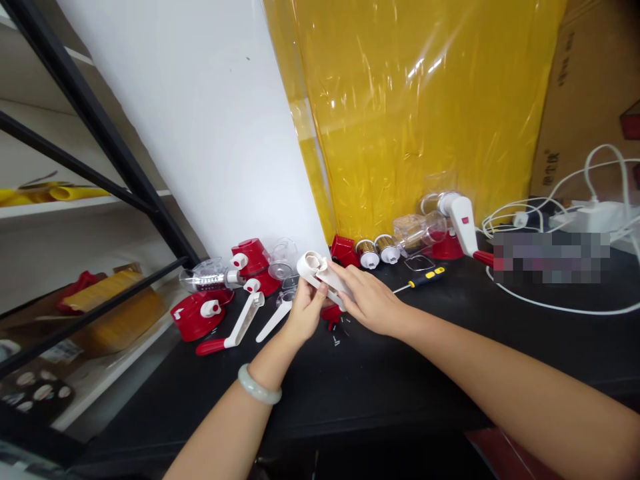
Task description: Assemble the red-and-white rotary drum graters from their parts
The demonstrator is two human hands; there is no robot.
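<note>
Above the black table, my left hand [305, 310] and my right hand [373, 300] both hold a white plastic crank arm [311, 262]. Its round hollow end points up and away from me. The fingers of my left hand wrap round its lower side, while those of my right hand press along the top. Below the hands lie a small red plastic piece [331, 315], partly hidden, and several small screws [336, 341]. To the left rests another white crank [243, 323] with a red grip, beside a loose white arm [274, 322].
Red grater bases [195, 316] with clear hoppers stand at left. Metal grater drums [369, 253] and a screwdriver [427, 277] lie right of centre. An assembled rotary grater [447, 247] stands farther right near white cables [560, 310]. A black-framed shelf [100, 100] borders the left side.
</note>
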